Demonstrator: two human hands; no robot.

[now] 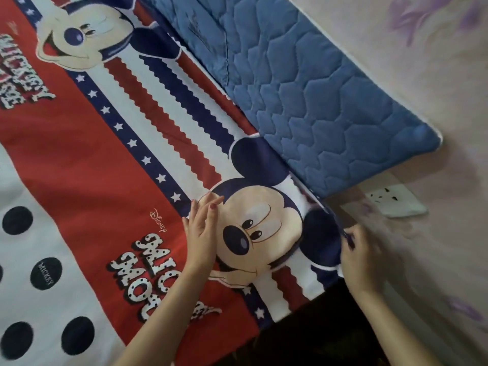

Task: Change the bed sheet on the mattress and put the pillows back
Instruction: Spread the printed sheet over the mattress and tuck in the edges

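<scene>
nearest the camera: two bare forearms reaching in from the bottom edge. left hand (202, 228) lies flat on the sheet (87, 165), fingers straight and together, pressing the printed cartoon face. right hand (359, 257) is at the sheet's edge by the wall (396, 48); its fingers look curled round the navy hem, but motion blur smears them, so the grip is judged, not confirmed.

location: the sheet is spread over the bed, covering most of the view, its far edge running diagonally beside a blue quilted pad (330, 101) that stands against the wall. whether that pad is the mattress, a topper or a headboard cushion cannot be told.

handling, as a judgement: the sheet reads as thin, light, limp cloth, not fragile, likely to slide and wrinkle when tugged. best taken at the hem or corner, with a flat palm anchoring the surface while the edge is drawn taut and pushed down.

hidden or unclear:
- the gap between bed and wall, where the hem goes, is out of sight.
- the near bed edge falls into dark shadow at bottom centre.
- no pillows are visible.
- the sheet's left and upper extents are cut off.
- a wall socket (393, 202) sits just below the pad's corner, near the right hand.
</scene>
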